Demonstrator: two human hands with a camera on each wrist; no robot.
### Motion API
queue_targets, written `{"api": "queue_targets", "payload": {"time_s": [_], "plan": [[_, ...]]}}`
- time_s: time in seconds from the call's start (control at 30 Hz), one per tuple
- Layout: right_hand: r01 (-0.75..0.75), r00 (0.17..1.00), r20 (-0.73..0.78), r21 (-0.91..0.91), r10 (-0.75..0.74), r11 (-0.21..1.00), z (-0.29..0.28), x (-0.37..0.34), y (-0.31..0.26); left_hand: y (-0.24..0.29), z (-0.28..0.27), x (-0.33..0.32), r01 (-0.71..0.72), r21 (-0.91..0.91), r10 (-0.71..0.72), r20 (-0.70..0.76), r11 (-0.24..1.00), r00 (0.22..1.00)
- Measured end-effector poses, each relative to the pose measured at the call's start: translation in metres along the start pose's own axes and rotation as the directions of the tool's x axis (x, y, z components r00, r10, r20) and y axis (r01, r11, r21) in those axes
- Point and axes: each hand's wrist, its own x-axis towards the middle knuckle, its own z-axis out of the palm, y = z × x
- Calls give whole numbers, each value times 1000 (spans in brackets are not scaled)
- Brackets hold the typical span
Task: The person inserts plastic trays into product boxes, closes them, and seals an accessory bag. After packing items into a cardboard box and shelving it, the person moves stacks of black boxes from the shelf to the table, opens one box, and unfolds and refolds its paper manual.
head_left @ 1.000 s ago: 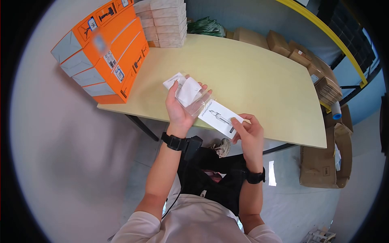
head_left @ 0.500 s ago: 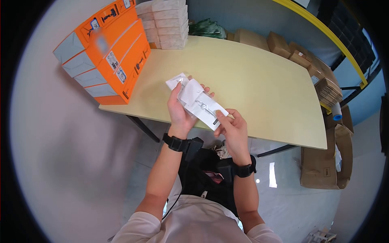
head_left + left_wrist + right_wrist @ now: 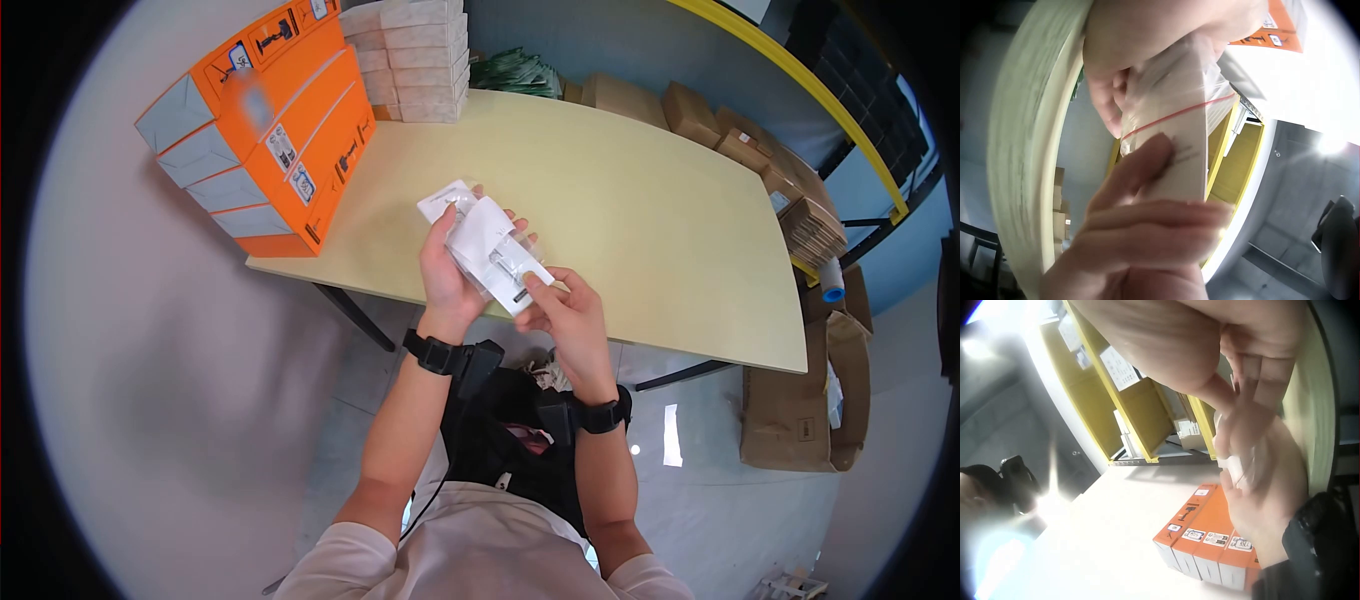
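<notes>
I had the left hand point(image 3: 452, 285) gripping a clear bag point(image 3: 1163, 84) while the right hand point(image 3: 572, 325) pinched a white packet point(image 3: 537, 290), partly inside it, over the table's point(image 3: 640, 200) near edge.

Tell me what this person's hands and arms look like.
The left hand and right hand are gloveless. Each arm wears a black strap with a boxy black device. A thin black cable runs beside the left arm, and the short sleeves are pale.
</notes>
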Motion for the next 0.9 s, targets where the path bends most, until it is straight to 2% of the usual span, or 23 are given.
{"api": "queue_targets", "payload": {"time_s": [0.07,0.13,0.17,0.27,0.33,0.43,0.47,0.53,0.63,0.73,0.9], "plan": [[2,1000,12,-8,-2,1000,9,3,-1,0,-4,2,1,5,-1,34,1000,999],[-11,1000,18,225,8,974,15,5,-2,0,-5,3,0,11,-1,69,1000,998],[-10,1000,19,225,6,974,16,5,-4,1,-3,1,-1,26,-1,48,1000,999],[-13,999,40,177,6,984,15,5,-4,1,-2,1,4,35,-5,27,999,1000],[4,996,94,-57,1,998,8,8,2,0,-2,1,12,30,-13,30,999,999],[-7,994,105,-165,25,986,8,11,1,0,-2,1,27,6,-27,34,1000,999],[-7,994,105,-165,25,986,8,12,3,0,-3,1,25,12,-26,50,1000,998],[11,999,50,-38,-9,999,11,15,9,1,-3,1,22,19,-24,66,1000,998],[23,1000,-7,14,-22,1000,17,14,11,0,-1,1,17,18,-18,56,1000,998],[35,999,3,-85,-35,996,23,13,9,0,1,-1,31,21,-32,36,999,999],[62,998,-3,-147,-63,987,24,20,10,2,-2,-1,60,68,-68,124,996,990]]}}
